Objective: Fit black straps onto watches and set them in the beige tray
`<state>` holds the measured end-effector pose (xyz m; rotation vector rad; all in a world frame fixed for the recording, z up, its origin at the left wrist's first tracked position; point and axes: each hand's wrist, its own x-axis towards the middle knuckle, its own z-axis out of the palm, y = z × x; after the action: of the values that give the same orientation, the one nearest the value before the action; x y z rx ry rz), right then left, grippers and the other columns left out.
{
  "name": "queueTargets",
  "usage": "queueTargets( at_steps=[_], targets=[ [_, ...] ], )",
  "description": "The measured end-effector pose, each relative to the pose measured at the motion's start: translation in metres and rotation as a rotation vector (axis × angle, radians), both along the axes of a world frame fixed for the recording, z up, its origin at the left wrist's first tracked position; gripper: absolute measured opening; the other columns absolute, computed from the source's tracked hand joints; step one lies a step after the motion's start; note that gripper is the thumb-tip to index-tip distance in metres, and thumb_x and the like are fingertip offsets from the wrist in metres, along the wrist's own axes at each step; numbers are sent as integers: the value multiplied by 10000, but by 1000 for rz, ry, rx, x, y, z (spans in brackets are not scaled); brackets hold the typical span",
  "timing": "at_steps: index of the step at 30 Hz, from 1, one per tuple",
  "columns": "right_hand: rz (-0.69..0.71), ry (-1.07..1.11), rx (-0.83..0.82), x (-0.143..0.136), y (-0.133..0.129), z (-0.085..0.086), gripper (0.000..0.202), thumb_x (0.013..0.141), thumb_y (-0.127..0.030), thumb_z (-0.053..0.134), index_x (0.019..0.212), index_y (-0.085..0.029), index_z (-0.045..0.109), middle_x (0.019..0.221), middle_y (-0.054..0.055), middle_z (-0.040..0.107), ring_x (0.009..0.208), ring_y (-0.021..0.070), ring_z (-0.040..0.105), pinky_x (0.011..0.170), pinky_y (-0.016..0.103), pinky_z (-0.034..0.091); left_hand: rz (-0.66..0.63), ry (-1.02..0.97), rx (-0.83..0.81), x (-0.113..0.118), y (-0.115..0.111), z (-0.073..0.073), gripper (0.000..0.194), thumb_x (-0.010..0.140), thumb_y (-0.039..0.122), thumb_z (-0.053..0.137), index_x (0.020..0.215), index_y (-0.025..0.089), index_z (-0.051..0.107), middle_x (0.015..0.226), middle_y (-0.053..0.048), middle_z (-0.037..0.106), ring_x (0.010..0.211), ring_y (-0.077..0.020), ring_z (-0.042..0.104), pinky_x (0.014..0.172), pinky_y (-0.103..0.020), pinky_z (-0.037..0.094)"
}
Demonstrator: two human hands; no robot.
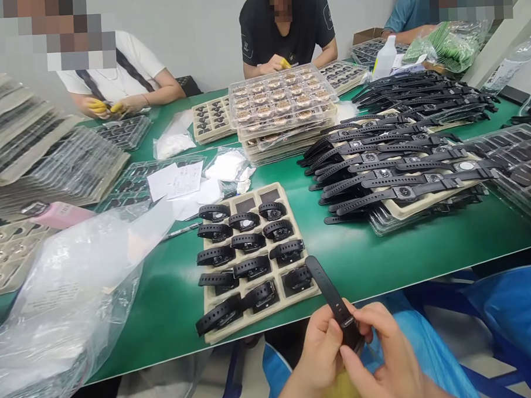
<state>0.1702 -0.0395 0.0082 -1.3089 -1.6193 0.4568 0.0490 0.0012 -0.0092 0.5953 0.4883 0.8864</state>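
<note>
A black smartwatch (328, 285) with a rubber strap is held between my two hands, over my lap just off the table's front edge. My left hand (320, 352) grips it from the left, thumb against the strap. From the right, my right hand (384, 349) pinches the strap near its keeper loop. One strap end with holes points up and away, toward the tray. Fingers cover much of the watch case. Just beyond lies a beige tray (252, 195) bearing several black watches (248, 242) with curled straps.
Stacked trays of straight-strapped watches (401, 190) stand to the right. Clear trays of round watch parts (282, 95) are piled at the back. Plastic sheeting (76, 289), a pink bottle (64, 215), papers (177, 182) and tall tray stacks (20, 133) fill the left. Co-workers sit across the green table (165, 321).
</note>
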Motion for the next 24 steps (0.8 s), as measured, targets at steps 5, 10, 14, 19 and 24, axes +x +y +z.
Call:
queueTargets(
  at_steps=[5,10,14,19,24],
  targets=[
    [-1,27,-51,-1,3,6,454,880,-150,619,1309,-218,484,854,23,576,672,181,600,582,286,579,23,-18,-37,1,-1,-4,471,903,622,671,992,161,718,771,-51,646,706,-180,618,685,-290,498],
    [23,54,-96,-2,1,1,461,888,-164,639,1314,-227,475,847,4,554,659,165,584,570,264,560,60,-132,-77,3,-6,-22,450,928,573,676,1243,260,606,747,9,623,643,-136,601,610,-228,453],
    [20,89,-112,-3,2,3,413,895,-173,631,1285,-233,508,850,4,557,683,171,589,590,269,563,119,-112,-79,6,-9,-30,429,920,598,672,1187,274,582,741,17,617,646,-134,593,602,-221,443],
    [-8,148,-80,-5,9,12,388,892,-163,595,1268,-241,546,809,-9,578,647,163,602,591,258,569,92,-89,-53,5,-4,-18,402,915,601,675,1123,270,579,721,14,612,660,-148,600,569,-209,411],
    [44,169,-112,0,12,13,361,932,-205,580,1288,-264,557,810,-11,606,654,156,609,605,237,561,119,-23,-4,1,-3,-11,383,925,600,661,1094,258,631,795,-12,659,789,-181,638,702,-266,476]
  ],
)
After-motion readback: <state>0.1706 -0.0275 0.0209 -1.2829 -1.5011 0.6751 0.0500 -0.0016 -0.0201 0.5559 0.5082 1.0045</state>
